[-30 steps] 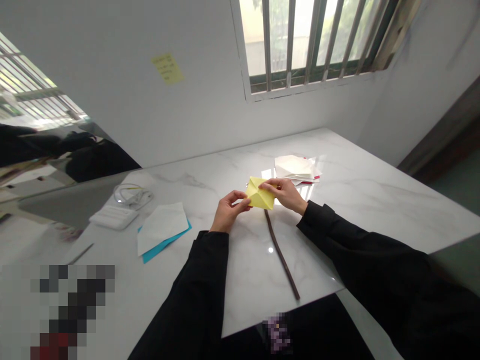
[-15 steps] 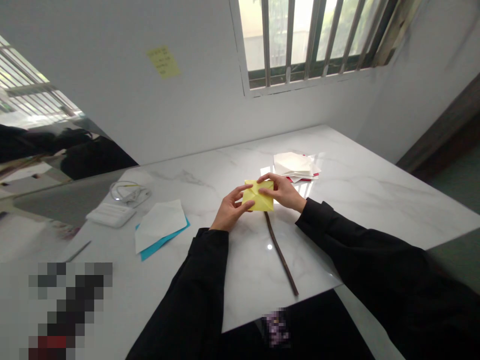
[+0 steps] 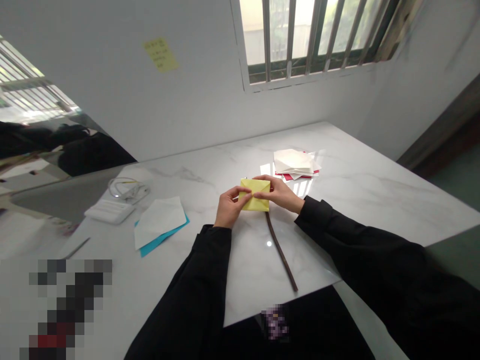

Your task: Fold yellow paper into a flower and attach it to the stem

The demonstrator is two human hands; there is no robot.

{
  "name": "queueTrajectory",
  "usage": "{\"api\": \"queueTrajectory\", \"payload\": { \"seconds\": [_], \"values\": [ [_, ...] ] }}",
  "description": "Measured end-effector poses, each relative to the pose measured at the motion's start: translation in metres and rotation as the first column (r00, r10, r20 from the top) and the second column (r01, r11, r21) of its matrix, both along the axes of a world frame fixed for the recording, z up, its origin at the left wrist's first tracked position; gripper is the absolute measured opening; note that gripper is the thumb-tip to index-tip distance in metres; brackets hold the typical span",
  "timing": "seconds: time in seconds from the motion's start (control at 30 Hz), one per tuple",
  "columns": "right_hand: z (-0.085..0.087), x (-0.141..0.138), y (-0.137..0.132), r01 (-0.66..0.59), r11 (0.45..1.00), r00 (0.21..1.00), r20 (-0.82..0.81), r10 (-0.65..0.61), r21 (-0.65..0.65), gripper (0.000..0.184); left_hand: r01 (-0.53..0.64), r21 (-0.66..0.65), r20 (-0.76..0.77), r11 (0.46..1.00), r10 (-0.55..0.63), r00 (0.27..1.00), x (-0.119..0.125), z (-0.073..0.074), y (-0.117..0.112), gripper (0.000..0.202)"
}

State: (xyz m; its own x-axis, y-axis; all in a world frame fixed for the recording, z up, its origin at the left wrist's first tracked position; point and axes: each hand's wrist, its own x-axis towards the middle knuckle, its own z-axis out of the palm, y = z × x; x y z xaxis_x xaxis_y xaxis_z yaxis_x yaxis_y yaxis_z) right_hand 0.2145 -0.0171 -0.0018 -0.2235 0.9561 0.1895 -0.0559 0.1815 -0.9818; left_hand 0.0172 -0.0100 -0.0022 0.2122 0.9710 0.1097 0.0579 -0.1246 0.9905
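A folded yellow paper (image 3: 258, 204), its flaps meeting near the centre like a small envelope, is held up over the marble-patterned table (image 3: 210, 172). My left hand (image 3: 229, 206) pinches its left side, thumb on the front near the centre. From the right, my right hand (image 3: 283, 195) grips it too, with the thumb pressed toward the middle and fingers at the upper edge and behind. Some fingertips are hidden by the paper. Just below it a thin dark brown stick (image 3: 280, 250) lies on the table, its far end covered by the paper.
White and red papers (image 3: 294, 162) lie stacked at the back right. To the left are a white sheet over a blue one (image 3: 161, 225), a white device (image 3: 108, 211) with a coiled cable (image 3: 127, 187), and a thin grey rod (image 3: 78, 247). A yellow note (image 3: 161, 54) sticks to the wall.
Both thumbs have come closer together at the middle of the yellow paper. My left hand has shifted slightly right, and the paper a little left. The view has tilted slightly.
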Motion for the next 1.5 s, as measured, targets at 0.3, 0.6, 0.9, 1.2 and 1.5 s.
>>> {"api": "queueTrajectory", "payload": {
  "seconds": [0.3,0.6,0.9,1.2,1.5],
  "values": [
    [-0.006,-0.001,0.000,-0.004,0.997,0.999,-0.048,0.001,-0.072,0.037,0.004,0.024,0.001,1.000,-0.004,1.000,0.003,0.005,-0.005,0.042],
    [0.002,0.005,0.005,0.039,0.954,0.954,-0.272,-0.123,-0.296,0.042,0.109,-0.040,0.063,0.993,-0.106,0.992,-0.013,0.018,-0.004,0.067],
    [0.003,0.008,0.008,0.082,0.950,0.938,-0.298,-0.176,-0.303,0.045,0.077,-0.130,0.043,0.988,-0.072,0.996,-0.019,0.006,0.006,0.054],
    [-0.001,0.008,0.010,0.081,0.962,0.947,-0.281,-0.155,-0.260,0.047,0.054,-0.151,-0.022,0.987,-0.058,0.998,-0.019,0.005,0.004,0.041],
    [0.000,0.000,0.005,0.123,0.949,0.905,-0.359,-0.228,-0.290,0.048,0.164,-0.267,0.140,0.949,-0.130,0.981,0.001,0.004,-0.005,0.046]
  ]
}}
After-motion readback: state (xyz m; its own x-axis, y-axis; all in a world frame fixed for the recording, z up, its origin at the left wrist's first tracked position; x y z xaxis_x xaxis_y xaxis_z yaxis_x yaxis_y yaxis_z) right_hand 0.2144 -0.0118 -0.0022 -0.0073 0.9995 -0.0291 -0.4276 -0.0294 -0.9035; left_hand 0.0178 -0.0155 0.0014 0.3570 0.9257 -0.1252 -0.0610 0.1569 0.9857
